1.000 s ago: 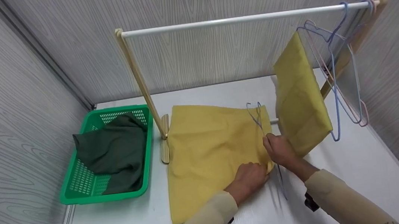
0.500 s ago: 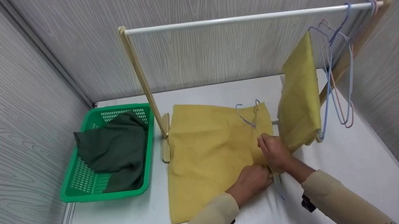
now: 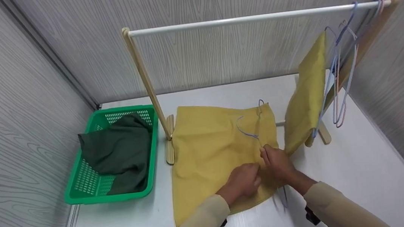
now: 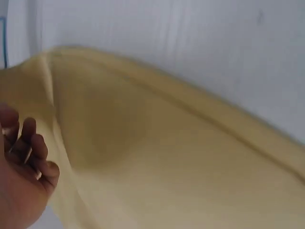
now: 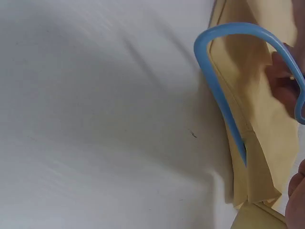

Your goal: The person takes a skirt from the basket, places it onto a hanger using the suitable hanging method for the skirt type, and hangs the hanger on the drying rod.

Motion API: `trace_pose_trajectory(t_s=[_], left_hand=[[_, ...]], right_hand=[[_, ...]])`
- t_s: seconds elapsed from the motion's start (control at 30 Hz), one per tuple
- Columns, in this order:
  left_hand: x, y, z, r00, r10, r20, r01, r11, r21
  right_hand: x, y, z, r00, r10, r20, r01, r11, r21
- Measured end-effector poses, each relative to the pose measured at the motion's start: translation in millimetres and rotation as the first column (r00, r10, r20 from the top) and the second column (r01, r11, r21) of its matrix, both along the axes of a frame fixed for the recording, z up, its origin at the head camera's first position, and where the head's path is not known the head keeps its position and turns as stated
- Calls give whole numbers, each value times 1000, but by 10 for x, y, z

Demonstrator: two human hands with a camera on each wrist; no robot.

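Observation:
A yellow cloth lies spread on the white table, its hemmed edge and a raised fold visible in the left wrist view. My right hand grips a blue wire hanger at the cloth's right side. The hook points up and left. In the right wrist view the blue hanger's rounded end sticks out from the cloth, and part of its wire passes under a fold. Over the cloth is my left hand, its fingers loosely curled with nothing seen between them. Its index finger and thumb are partly out of that view.
A rack with a white rail stands behind. On its right end hang a yellow cloth on a hanger and several other hangers. To the left, a green basket holds a dark green cloth. Patterned walls enclose the table.
My left hand has moved left, away from the hanger's lower end. The right hand has moved slightly down with the hanger, whose hook has tilted left. Hangers on the rail have swung.

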State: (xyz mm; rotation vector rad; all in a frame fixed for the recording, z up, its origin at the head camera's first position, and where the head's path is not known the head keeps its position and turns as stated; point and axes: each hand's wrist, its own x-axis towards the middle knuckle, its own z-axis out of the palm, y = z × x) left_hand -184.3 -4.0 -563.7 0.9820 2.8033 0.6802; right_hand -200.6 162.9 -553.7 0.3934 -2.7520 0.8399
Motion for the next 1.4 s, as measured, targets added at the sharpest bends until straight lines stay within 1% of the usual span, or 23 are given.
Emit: trace_pose_trajectory(t_s=[0.03,0.1,0.17,0.2,0.3,0.37,0.43,0.53,0.63,0.7,0.8,0.87,0.93,1.0,1.03,1.07,1.13,1.17,1.2,1.23,1.27,1.33,1.4], left_hand=[[-48,-33,34,999,51,-18,-51,999,12],[-148,-81,116,987,152,-50,-149,987,61],[-246,-107,215,973,226,-38,-219,968,124],[-293,-111,269,967,252,-20,-247,958,143],[-422,-104,438,952,305,34,-306,933,191],[-493,-89,529,939,341,52,-344,916,208],[-549,-67,588,924,378,49,-380,899,219],[-604,-29,621,906,424,11,-414,879,235],[-627,8,617,901,433,-41,-410,876,253],[-627,33,610,904,421,-73,-390,882,263],[-622,74,591,905,407,-121,-366,892,265],[-619,98,580,903,402,-152,-356,898,257],[-617,115,566,898,402,-182,-353,901,251],[-612,124,558,893,403,-199,-355,904,237],[-607,127,555,895,402,-196,-355,905,235],[-602,132,551,896,401,-193,-355,905,232],[-590,142,548,899,396,-189,-354,909,222],[-583,148,546,901,391,-187,-350,911,217],[-577,155,546,903,386,-190,-345,913,217],[-572,163,545,904,380,-196,-338,916,218],[-569,172,544,901,377,-214,-334,918,213],[-564,185,548,894,374,-247,-329,922,206],[-560,194,557,885,374,-276,-328,923,201]], right_hand=[[4,0,-2,1000,2,4,-2,1000,-5],[12,3,-6,1000,6,22,-6,1000,-18],[20,4,-11,999,2,46,-1,1000,-25],[23,2,-13,999,2,54,-1,1000,-30],[25,-17,-22,999,-1,50,3,999,-32],[24,-39,-24,999,4,43,-2,999,-48],[28,-55,-20,999,5,35,-3,998,-59],[32,-64,-17,1000,8,23,-7,997,-71],[33,-57,-17,1000,11,21,-10,998,-60],[32,-40,-23,1000,11,20,-10,999,-42],[24,11,-34,1000,-5,-13,5,1000,-30],[-1,66,-45,998,-46,-53,44,999,-24],[-40,130,-54,992,-117,-40,115,993,-40],[-80,200,-63,979,-198,40,200,979,-41],[-99,237,-71,968,-225,110,229,973,-26],[-110,273,-76,949,-243,199,250,968,-7],[-120,335,-91,895,-258,363,265,964,32],[-118,356,-95,868,-257,425,262,964,46],[-115,373,-102,847,-251,468,252,966,61],[-113,384,-110,838,-237,492,236,970,66],[-107,387,-109,834,-229,501,225,972,69],[-103,372,-107,842,-222,491,209,974,82],[-106,341,-100,852,-214,478,179,977,118]])
